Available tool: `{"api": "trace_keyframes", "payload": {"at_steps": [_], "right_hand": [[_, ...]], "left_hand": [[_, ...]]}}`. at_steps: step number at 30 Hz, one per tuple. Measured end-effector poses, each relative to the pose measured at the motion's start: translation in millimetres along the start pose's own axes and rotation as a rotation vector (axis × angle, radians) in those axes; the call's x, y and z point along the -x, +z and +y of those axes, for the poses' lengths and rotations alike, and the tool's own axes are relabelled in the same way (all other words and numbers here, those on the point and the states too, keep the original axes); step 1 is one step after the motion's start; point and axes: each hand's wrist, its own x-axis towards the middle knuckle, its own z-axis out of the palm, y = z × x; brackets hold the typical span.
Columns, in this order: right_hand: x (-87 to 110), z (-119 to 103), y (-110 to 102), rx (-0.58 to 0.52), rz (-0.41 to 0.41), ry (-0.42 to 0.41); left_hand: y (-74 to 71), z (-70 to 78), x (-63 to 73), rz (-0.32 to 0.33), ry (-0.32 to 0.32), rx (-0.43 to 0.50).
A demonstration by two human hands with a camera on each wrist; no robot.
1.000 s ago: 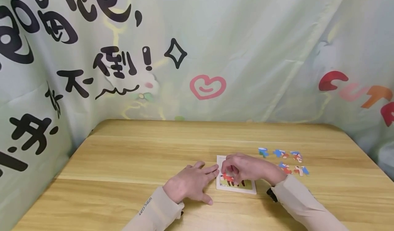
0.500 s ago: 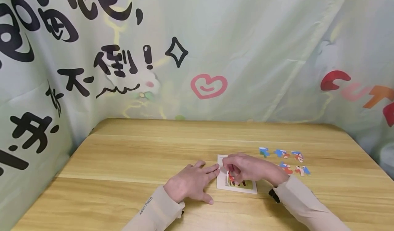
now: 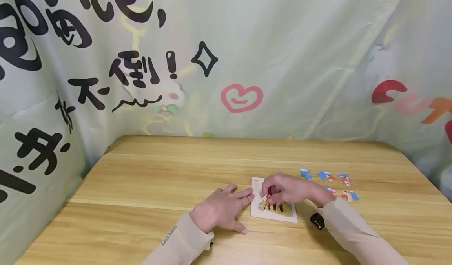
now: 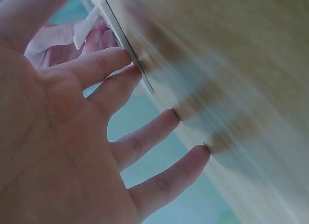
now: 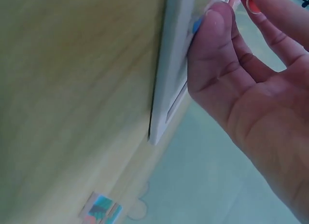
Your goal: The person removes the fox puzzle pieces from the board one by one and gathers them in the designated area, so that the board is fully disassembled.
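Note:
A white-bordered jigsaw tray (image 3: pixel 257 214) lies on the wooden table. In it sits the lower part of a picture, green ground with dark striped legs, as jigsaw pieces (image 3: pixel 282 210). My right hand (image 3: pixel 290 188) pinches a jigsaw piece (image 3: pixel 263 203) at the picture's left side, and its edge tilts up from the tray. In the left wrist view that piece's pale edge (image 4: pixel 88 27) stands up at the right fingers. My left hand (image 3: pixel 219 208) lies with fingers spread, two fingertips against the tray's left border. The right fingers hide the picture's upper part.
Several loose jigsaw pieces (image 3: pixel 325 176), blue, orange and white, lie in two rows behind and right of the tray. A printed curtain (image 3: pixel 282 61) hangs beyond the table's back edge. A black wrist device (image 3: pixel 317 220) shows under the right sleeve.
My right hand has drawn slightly right and pulled the left side of the picture up at a tilt from the tray. The left hand keeps its place at the border.

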Motion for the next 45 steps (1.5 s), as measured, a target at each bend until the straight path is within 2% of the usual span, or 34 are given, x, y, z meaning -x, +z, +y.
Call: {"api": "trace_keyframes", "payload": {"at_steps": [5, 9, 17, 25, 34, 41, 45], "right_hand": [[-1.5, -1, -1, -0.060, -0.032, 0.035], [-2.4, -3, 0, -0.083, -0.052, 0.033], [1.0, -1, -3, -0.085, -0.039, 0.049], [5.1, 5, -6, -0.102, 0.012, 0.031], [16.7, 9, -14, -0.074, 0.074, -0.048], [32.0, 11, -23, -0.043, 0.111, -0.029], [43.1, 11, -26, -0.079, 0.118, -0.018]], "left_hand": [[0.2, -0.2, 0.5, -0.001, -0.004, 0.000], [0.6, 0.1, 1.2, -0.003, -0.007, 0.001], [0.2, 1.9, 0.7, 0.000, -0.007, -0.017], [-0.2, 1.9, 0.4, -0.004, -0.011, -0.009], [-1.3, 1.6, 0.6, -0.012, -0.024, 0.018], [-1.3, 2.2, 1.4, -0.007, -0.028, 0.011], [-1.3, 2.6, 1.9, -0.002, -0.026, 0.005]]}}
